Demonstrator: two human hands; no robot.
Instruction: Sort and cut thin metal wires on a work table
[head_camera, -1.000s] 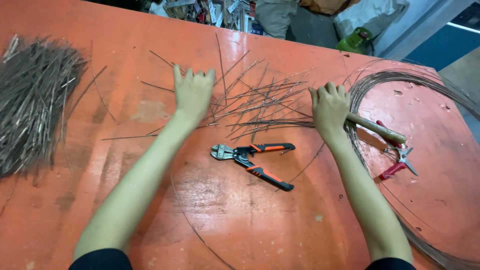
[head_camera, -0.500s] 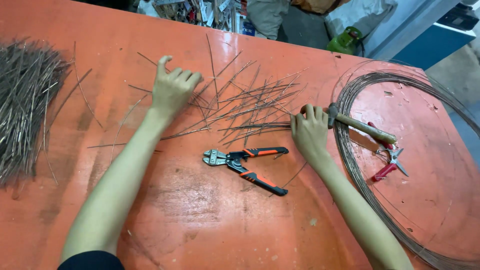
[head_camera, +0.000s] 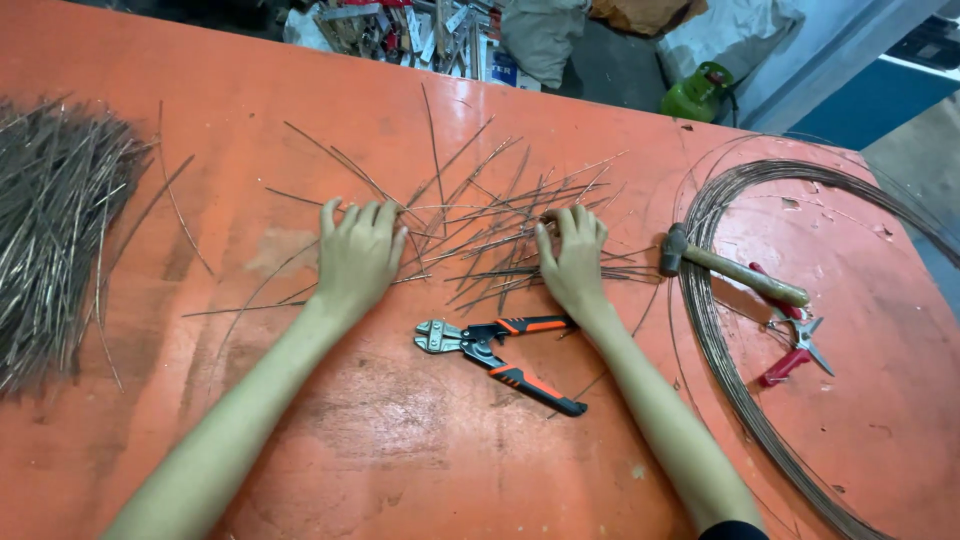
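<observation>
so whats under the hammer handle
The hammer lies across the wire coil, its strands passing beneath the handle. Red snips sit beside its end. Whatever lies directly beneath the handle stays covered.

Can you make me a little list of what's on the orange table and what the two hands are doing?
table: orange top
left hand: flat on the loose cut wires, fingers spread
right hand: flat on the same wires
cutters: orange and black handles, lying between the arms, untouched
wire pile: far left edge
wire coil: big ring at right
hammer: lying across the coil
red snips: beside the hammer
</observation>
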